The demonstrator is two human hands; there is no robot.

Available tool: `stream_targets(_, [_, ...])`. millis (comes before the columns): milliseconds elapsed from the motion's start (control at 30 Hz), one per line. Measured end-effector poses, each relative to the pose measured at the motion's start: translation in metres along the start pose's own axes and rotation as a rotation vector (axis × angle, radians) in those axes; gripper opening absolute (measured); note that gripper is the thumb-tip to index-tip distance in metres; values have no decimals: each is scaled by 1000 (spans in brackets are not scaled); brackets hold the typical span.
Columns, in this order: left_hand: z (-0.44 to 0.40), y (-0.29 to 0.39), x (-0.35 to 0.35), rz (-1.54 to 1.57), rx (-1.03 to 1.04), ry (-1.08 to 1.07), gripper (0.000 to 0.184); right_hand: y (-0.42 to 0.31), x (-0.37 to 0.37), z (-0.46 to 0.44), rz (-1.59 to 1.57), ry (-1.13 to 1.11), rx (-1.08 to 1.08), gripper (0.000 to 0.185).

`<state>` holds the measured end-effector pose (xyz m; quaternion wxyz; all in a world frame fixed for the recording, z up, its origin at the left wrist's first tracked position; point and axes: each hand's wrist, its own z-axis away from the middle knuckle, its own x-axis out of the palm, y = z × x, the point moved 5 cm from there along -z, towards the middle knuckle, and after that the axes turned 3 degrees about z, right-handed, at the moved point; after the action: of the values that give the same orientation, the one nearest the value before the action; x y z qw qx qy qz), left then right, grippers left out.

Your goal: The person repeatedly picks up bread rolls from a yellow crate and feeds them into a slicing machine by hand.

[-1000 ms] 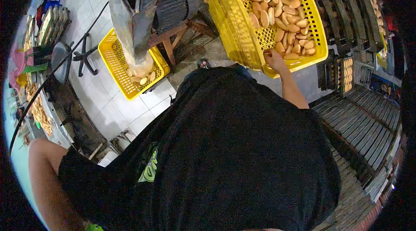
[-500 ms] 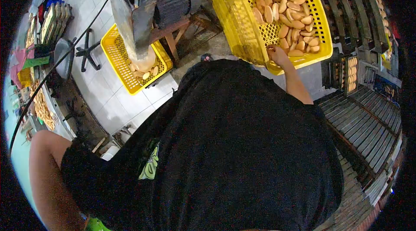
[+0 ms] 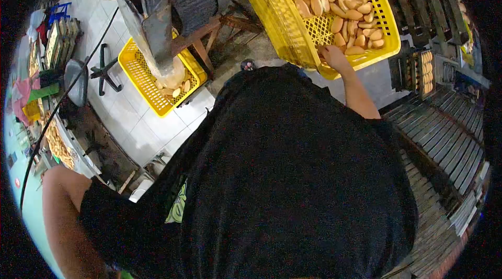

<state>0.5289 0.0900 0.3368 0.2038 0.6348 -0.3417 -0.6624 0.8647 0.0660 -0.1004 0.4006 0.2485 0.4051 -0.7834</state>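
Observation:
My right hand (image 3: 334, 58) is at the near left corner of a large yellow crate (image 3: 391, 23), its fingers curled over the rim. Many oval bread pieces (image 3: 351, 2) lie in that crate, and part of its mesh floor shows between them. Stacked yellow crate sides show along its left. My left arm is bent at the left edge of the view, and its hand is out of sight. A smaller yellow crate (image 3: 137, 81) on the floor holds several bread pieces (image 3: 172, 92) below a metal chute (image 3: 157, 30).
A wooden stand (image 3: 201, 49) supports the machine. A dark chair base (image 3: 104, 72) stands on the tiles at left, crossed by a black cable (image 3: 78, 75). Slatted metal racks (image 3: 444, 132) are at right, with a tray of bread (image 3: 426, 72). Bread also lies on the left table (image 3: 57, 145).
The view has shifted slightly, so the crates and machine sit a little differently in it. My right hand stays at the same corner of the large crate.

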Motion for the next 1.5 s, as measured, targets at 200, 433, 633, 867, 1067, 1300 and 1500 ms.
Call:
stream_targets(200, [-3,-3,1,5,30,-30,34,-20,-5,12,-1030,-67,357,67])
stream_targets(433, [-5,-7,0,12,66,-47,37,-60,-36,36,-1800,-15,290,82])
stream_targets(633, [-5,-6,0,7,79,-52,39,-72,-38,46,-1824,67,334,79])
stream_targets(867, [-5,-10,-2,46,65,0,42,-25,-9,22,-1564,352,238,48])
stream_targets(1067, [40,-95,-9,461,-506,888,45,-30,-6,32,-1495,414,287,38])
stream_targets(1300, [-107,-19,22,656,678,239,60,-36,-7,36,-1523,298,341,34])
stream_targets(1500, [-45,-179,146,405,-255,-257,52,-27,2,35,-1489,196,351,28])
